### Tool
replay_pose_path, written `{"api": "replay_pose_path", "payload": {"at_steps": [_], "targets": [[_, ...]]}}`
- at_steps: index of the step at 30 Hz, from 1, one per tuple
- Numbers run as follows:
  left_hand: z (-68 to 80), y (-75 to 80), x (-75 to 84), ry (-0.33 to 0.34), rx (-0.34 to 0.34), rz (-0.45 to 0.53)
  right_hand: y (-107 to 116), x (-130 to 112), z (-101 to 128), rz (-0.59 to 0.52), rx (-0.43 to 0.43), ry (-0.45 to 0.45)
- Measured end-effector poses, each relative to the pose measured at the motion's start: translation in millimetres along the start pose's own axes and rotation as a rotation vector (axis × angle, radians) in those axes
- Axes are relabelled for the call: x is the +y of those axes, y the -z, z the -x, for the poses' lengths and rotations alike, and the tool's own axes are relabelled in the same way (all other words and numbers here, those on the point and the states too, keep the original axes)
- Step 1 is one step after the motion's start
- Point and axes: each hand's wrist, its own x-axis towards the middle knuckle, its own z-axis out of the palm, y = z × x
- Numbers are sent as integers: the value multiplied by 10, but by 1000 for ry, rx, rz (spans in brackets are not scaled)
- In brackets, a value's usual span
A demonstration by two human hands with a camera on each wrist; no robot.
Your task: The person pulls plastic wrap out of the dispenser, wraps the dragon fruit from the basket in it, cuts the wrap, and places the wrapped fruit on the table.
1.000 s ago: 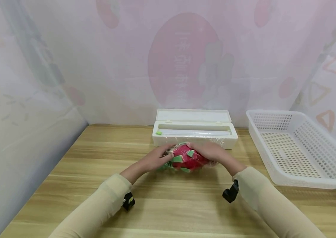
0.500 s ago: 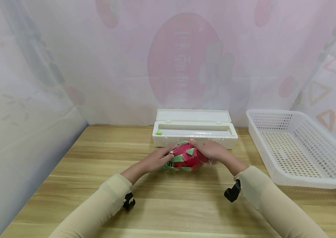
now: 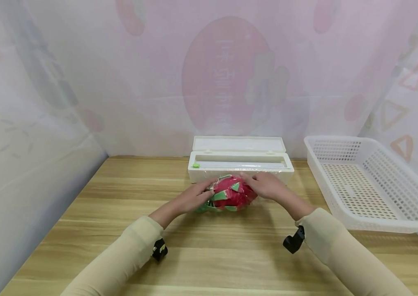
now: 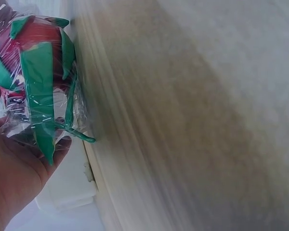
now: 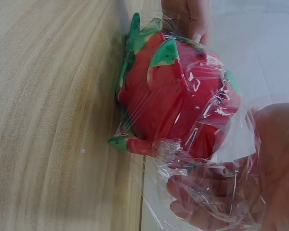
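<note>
A red dragon fruit point(image 3: 234, 193) with green scales lies on its side on the wooden table, covered in clear plastic wrap point(image 5: 169, 150). My left hand point(image 3: 193, 197) grips its left end, the thumb on the near side and the fingers around the far side. At the other end is my right hand point(image 3: 268, 187), its fingers loosely spread beneath slack film and apart from the fruit's skin. The right wrist view shows the film bunched at this end and stretching across the fingers.
Behind the fruit stands a white wrap dispenser box point(image 3: 198, 177), lid raised, with a white roll point(image 3: 240, 164) and a green slider point(image 3: 195, 165) inside. A white perforated basket point(image 3: 390, 225) sits on the right. Printed curtains surround the wooden table point(image 3: 209, 259).
My right hand has slid a little to the right, off the fruit's top, uncovering more of its right end. The left hand keeps its grip, and the fruit has hardly moved.
</note>
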Motion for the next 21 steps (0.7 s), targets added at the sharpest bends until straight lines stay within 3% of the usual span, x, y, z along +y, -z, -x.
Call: {"api": "replay_pose_path", "payload": {"at_steps": [13, 16, 21], "targets": [[32, 156, -23, 28, 76, -5, 124, -77, 16, 0, 50, 34], [34, 216, -40, 25, 141, -28, 155, -120, -4, 7, 73, 45], [18, 295, -79, 48, 316, -107, 220, -242, -38, -12, 130, 69]]}}
